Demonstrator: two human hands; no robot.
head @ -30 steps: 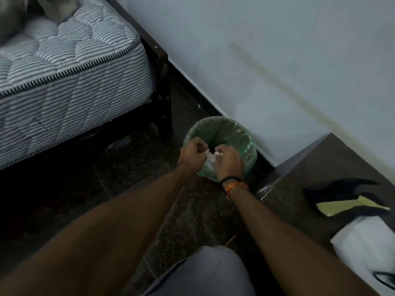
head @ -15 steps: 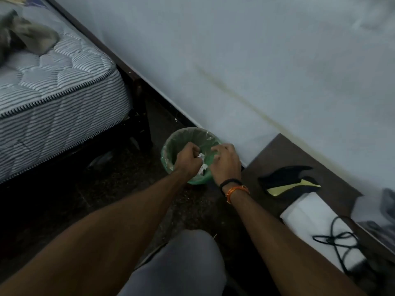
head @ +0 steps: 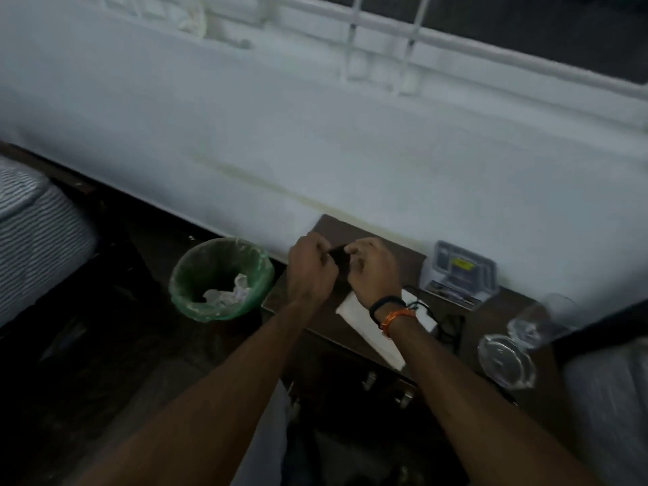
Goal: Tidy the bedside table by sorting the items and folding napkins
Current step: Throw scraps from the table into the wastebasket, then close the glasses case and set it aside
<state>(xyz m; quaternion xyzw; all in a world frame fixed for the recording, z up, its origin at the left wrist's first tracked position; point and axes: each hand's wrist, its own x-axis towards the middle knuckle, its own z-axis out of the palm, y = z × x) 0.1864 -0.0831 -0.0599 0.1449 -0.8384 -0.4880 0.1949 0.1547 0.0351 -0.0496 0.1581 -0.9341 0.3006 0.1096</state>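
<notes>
Probably no legible text anywhere.

Striped mattress (head: 31, 233) at left — white window grille (head: 385, 33), blurred, above.

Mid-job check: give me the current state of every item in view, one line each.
Left hand: pinches the dark item.
Right hand: pinches the dark item.
Dark item: held above the bedside table.
White napkin: flat on table.
Green bin: open, crumpled paper inside.
Clear box: lid closed.
Glass: lying tipped.
</notes>
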